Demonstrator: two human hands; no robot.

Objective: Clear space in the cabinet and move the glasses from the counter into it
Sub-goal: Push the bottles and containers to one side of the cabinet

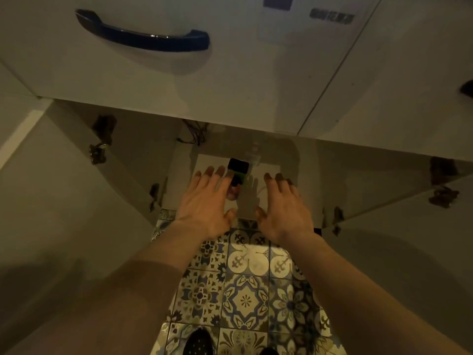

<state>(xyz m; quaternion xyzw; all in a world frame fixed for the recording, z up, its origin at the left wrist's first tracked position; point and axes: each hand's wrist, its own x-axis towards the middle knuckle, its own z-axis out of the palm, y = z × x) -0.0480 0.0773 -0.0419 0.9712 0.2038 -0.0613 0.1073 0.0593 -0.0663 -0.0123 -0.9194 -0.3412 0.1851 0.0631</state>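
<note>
A low cabinet stands open below a white drawer, both doors swung out. On its white shelf [268, 172] sits a bottle with a black cap [238, 166], and behind it a clear glass jar [253, 155] shows faintly. My left hand [204, 203] reaches in with fingers spread, its fingertips beside the black-capped bottle. My right hand [281, 203] reaches in to the right of the bottle, fingers straight, holding nothing. No drinking glasses or counter top are in view.
The left cabinet door [64, 201] and right cabinet door [396, 239] stand open on either side of my arms. A white drawer with a dark blue handle [143, 34] overhangs the opening. Patterned floor tiles [245, 298] lie below. Loose wires [194, 134] hang at the cabinet's back.
</note>
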